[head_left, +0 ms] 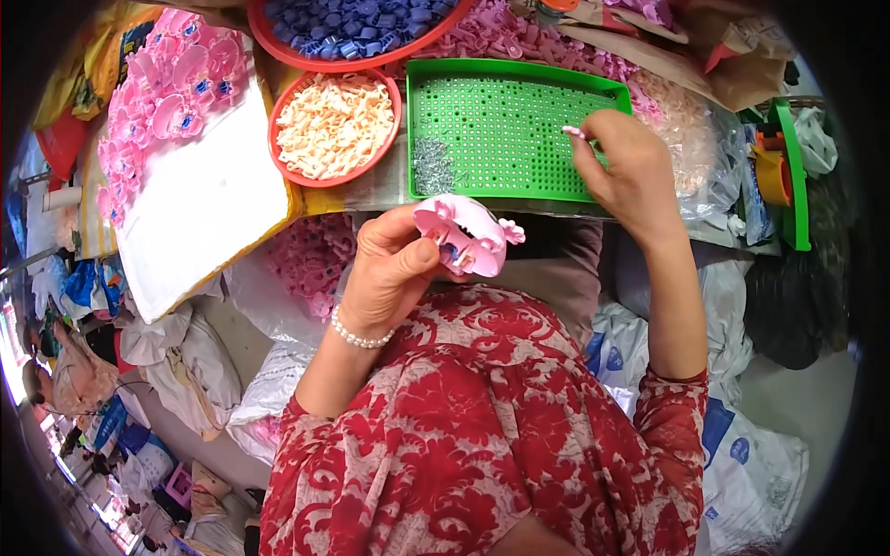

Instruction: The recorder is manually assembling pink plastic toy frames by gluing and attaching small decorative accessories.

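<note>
My left hand (pixel 387 264) grips a pink plastic toy shell (pixel 475 222) in front of my chest, thumb on the near side. A small blue part shows inside the shell, and a pink flower shape sticks out at its right end. Over the right part of a green perforated tray (pixel 519 130), my right hand (pixel 635 171) pinches a small pink plastic piece (pixel 574 132) between thumb and fingertips. Small silvery metal pins (pixel 432 167) lie heaped in the tray's near left corner.
Left of the tray stands a red basket of cream-coloured pieces (pixel 334 125); behind it, a larger red basket holds blue pieces (pixel 362 23). Several pink assembled toys (pixel 167 93) lie on a white board (pixel 199 213) at left. Loose pink parts (pixel 491 32) are piled behind the tray.
</note>
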`<state>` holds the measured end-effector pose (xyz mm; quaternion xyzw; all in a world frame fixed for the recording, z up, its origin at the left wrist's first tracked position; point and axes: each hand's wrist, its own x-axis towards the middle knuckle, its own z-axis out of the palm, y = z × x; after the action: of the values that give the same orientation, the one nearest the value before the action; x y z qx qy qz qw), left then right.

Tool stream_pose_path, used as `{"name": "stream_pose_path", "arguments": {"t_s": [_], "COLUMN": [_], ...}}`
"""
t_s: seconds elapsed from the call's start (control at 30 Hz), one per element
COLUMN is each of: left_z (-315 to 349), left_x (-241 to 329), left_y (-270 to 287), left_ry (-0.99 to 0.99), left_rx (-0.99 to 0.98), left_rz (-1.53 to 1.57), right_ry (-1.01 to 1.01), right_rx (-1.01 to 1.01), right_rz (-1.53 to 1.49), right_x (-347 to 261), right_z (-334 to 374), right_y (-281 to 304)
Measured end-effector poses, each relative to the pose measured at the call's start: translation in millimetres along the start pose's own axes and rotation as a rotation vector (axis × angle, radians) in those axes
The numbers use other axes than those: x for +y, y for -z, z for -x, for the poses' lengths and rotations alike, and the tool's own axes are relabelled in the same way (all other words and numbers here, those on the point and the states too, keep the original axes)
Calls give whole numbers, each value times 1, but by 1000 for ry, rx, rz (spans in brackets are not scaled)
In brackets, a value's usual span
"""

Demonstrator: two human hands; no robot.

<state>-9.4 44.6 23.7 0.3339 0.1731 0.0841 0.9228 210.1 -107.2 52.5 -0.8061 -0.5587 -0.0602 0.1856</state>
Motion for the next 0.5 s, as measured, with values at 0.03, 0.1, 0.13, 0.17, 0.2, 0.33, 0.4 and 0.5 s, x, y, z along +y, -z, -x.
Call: {"name": "stream_pose_path", "arguments": {"t_s": [0.03, 0.1, 0.13, 0.17, 0.2, 0.33, 0.4, 0.5], "left_z": [1, -1, -2, -4, -5, -10, -12, -8], "left_x": [0, -3, -5, -7, -11, -17, -20, -22], "left_y": [-1, 0, 2, 6, 11, 22, 20, 11], "left_ry": [-18, -37, -54, -52, -69, -73, -94, -76], "left_rx": [-10, -24, -40, -43, -129, -330, -462, -520], "left_rz": [16, 24, 35, 30, 108, 203, 273, 304], "right_ry": [-132, -331, -530, -530, -565, -654, -659, -586], "right_rx": [11, 84, 157, 163, 84, -24, 36, 27], "right_rz": [-172, -613, -1053, -1055, -1241, -1627, -1793, -1829], "right_x": [-6, -26, -33, -37, -40, -51, -60, -69], "right_z": [3, 6, 9, 14, 19, 29, 29, 28], "right_y": [4, 2, 1, 0, -2, -13, -15, -12]}}
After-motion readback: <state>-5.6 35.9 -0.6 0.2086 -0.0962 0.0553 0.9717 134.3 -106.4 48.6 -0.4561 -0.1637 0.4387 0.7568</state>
